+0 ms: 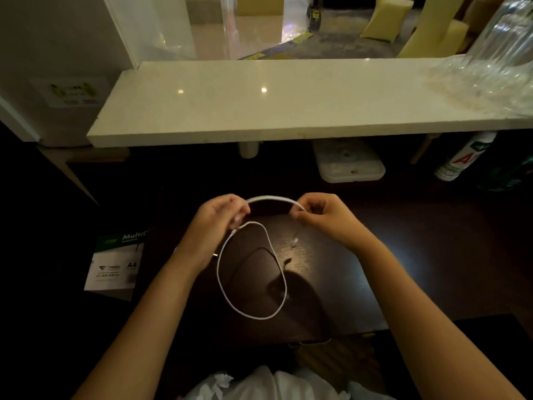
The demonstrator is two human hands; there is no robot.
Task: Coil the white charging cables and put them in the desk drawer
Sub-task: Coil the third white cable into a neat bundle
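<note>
A white charging cable (253, 314) hangs in the air above a dark wooden desk (331, 284). My left hand (215, 223) pinches it at one side and my right hand (323, 216) pinches it at the other. An arc of cable spans between the two hands. Below the left hand a large loop droops toward the desk top. A connector end dangles under my right hand. No drawer can be made out in the dark area around the desk.
A white stone counter (259, 111) runs across above the desk. Under it sit a white lidded box (349, 166) and a spray can (461, 157). A pack of A4 paper (115, 264) lies at the left. Clear plastic wrap (496, 62) is on the counter's right end.
</note>
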